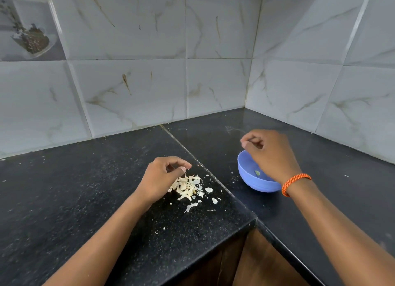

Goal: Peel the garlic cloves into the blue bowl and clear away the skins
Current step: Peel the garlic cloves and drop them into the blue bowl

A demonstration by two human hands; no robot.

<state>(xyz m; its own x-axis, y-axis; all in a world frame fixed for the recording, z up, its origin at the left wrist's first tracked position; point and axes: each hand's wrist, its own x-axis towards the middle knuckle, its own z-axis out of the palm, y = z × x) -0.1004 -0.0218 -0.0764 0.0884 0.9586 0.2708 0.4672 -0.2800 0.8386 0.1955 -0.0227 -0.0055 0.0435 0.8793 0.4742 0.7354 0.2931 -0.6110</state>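
On the speckled black stone desk (85, 189), the left hand (162, 179) curls empty-fingered over a pile of pale garlic cloves and skins (189, 188) while the right hand (271, 151), its grip unclear, hovers above the round blue plastic bowl (254, 183).

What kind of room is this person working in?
Most likely a home kitchen, at a corner of the worktop. The signs: a dark stone counter, glossy marble-look wall tiles, and a pile of garlic cloves and skins beside a blue bowl.

Part of the garlic pile (188, 187) is hidden under the left hand (162, 176). The blue bowl (254, 179) is partly covered by the right hand (271, 153); whether anything is pinched in either hand's curled fingers cannot be told.
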